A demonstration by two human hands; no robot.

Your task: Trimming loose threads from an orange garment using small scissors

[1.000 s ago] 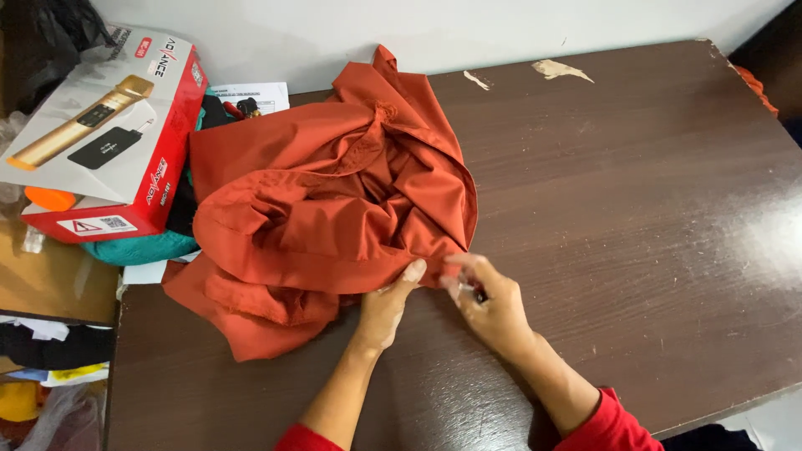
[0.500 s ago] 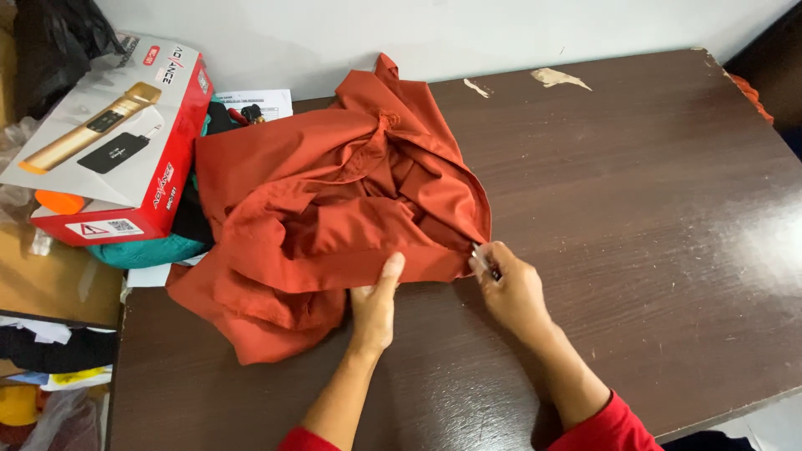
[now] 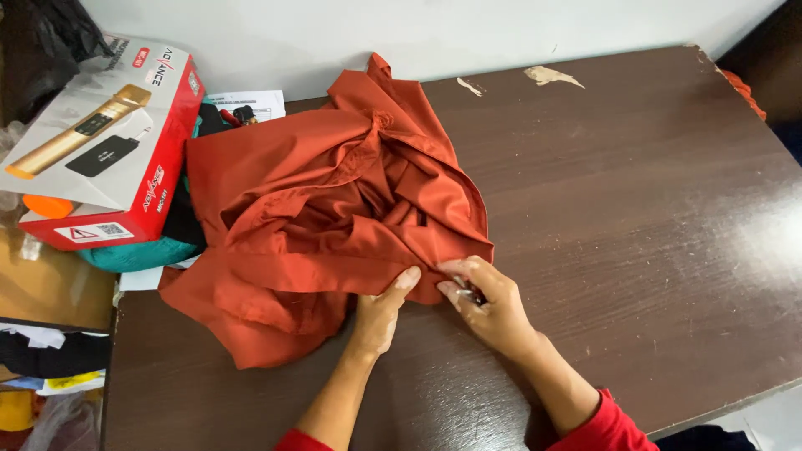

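A crumpled rust-orange shirt (image 3: pixel 326 217) lies on the dark brown wooden table (image 3: pixel 635 209), left of centre. My left hand (image 3: pixel 380 313) rests flat on the shirt's near hem, thumb stretched toward the right. Right beside it, my right hand (image 3: pixel 489 301) pinches the hem's edge with curled fingers, and something small and dark shows between those fingers; I cannot tell what it is. Both forearms come in from the bottom edge, with red sleeves at the wrists.
A red and white box (image 3: pixel 100 150) picturing a gold microphone sits at the table's left edge, on teal cloth (image 3: pixel 138 255). Papers (image 3: pixel 251 104) lie behind the shirt. Chipped patches (image 3: pixel 551 77) mark the tabletop's far edge. Clutter fills the floor at left.
My right hand has slid a little along the hem, staying against the shirt's edge. The left hand has stayed pressed on the cloth. The shirt has barely shifted.
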